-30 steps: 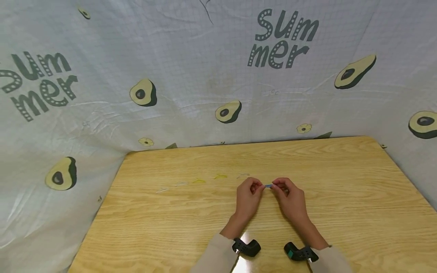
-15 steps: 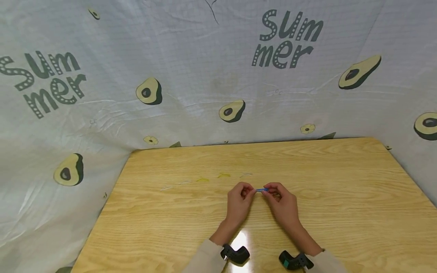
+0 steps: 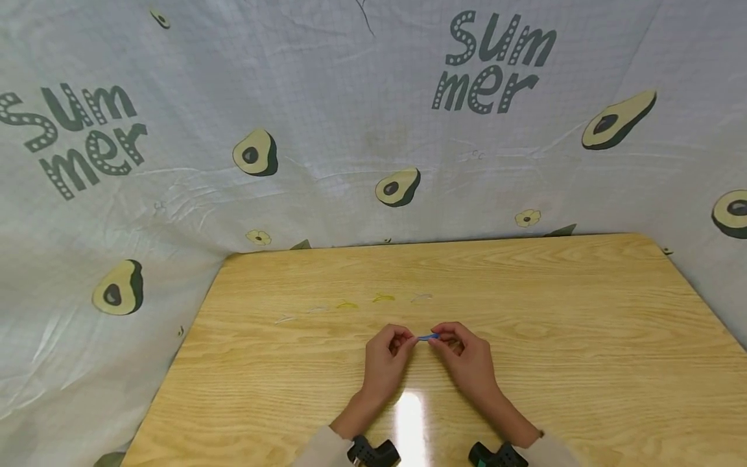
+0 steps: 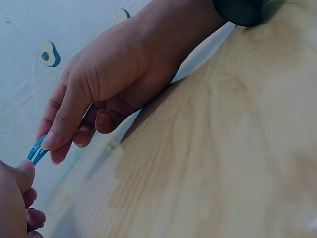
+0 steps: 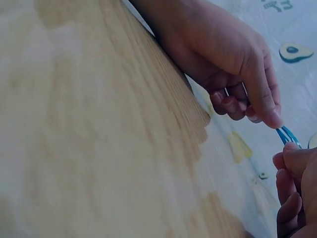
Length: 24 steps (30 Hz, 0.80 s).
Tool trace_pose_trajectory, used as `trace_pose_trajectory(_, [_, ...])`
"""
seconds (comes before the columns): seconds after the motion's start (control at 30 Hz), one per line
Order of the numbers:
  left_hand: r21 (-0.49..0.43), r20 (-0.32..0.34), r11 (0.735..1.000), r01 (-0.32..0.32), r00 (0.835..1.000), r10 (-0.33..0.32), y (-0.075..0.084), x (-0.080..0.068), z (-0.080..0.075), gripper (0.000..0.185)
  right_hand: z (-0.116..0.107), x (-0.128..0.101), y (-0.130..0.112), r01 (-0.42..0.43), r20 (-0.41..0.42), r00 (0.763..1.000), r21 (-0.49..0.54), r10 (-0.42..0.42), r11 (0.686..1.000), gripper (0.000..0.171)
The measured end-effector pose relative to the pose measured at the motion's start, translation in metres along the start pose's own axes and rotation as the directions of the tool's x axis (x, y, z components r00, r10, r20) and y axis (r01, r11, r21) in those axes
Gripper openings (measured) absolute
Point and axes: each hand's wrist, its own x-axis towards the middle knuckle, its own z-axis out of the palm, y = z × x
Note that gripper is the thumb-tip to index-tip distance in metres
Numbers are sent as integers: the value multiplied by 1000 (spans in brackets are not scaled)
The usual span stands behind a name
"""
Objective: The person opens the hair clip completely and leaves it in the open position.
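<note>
Your left hand [image 3: 386, 353] and right hand [image 3: 467, 357] meet just above the table [image 3: 583, 363], fingertips facing each other. Between them a small blue band [image 3: 428, 337] is stretched flat; it looks like a rubber band, though it is too small to be sure. Your left thumb and forefinger pinch one end and your right thumb and forefinger pinch the other, with the remaining fingers on both hands curled in loosely. In the left wrist view the blue band [image 4: 36, 149] shows as two thin strands running from fingertip to fingertip.

Just beyond your hands, toward the cloth backdrop [image 3: 350, 117], a row of little pieces lies on the wood: two yellow bits [image 3: 364, 301] and some pale, nearly clear ones [image 3: 420, 298], trailing off to your left.

Judgement on progress: the band is picked up and held taut off the table, so the grasp is done; nothing shows it set down or joined to the row yet
</note>
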Motion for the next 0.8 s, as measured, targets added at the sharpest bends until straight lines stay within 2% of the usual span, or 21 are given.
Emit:
trace_pose_trajectory(0.17, [16,21,1000,24,999,-24,0,-12,-18,6,10,-6,-10,2,61,998,20,-3,1000,15])
trace_pose_trajectory(0.33, [34,23,999,-4,1000,4,0,-21,-31,7,20,-11,-11,-4,95,995,3,4,1000,11])
trace_pose_trajectory(0.47, [36,27,999,6,1000,-7,1,-24,-37,8,24,-12,-19,-5,97,995,-18,7,1000,12])
trace_pose_trajectory(0.67, [25,30,999,25,999,-26,3,-26,-42,9,21,-14,-49,23,127,992,-2,-22,1000,12])
trace_pose_trajectory(0.8, [31,23,1000,-6,1000,6,1,-27,-43,11,24,-13,-45,33,140,990,7,-33,999,11])
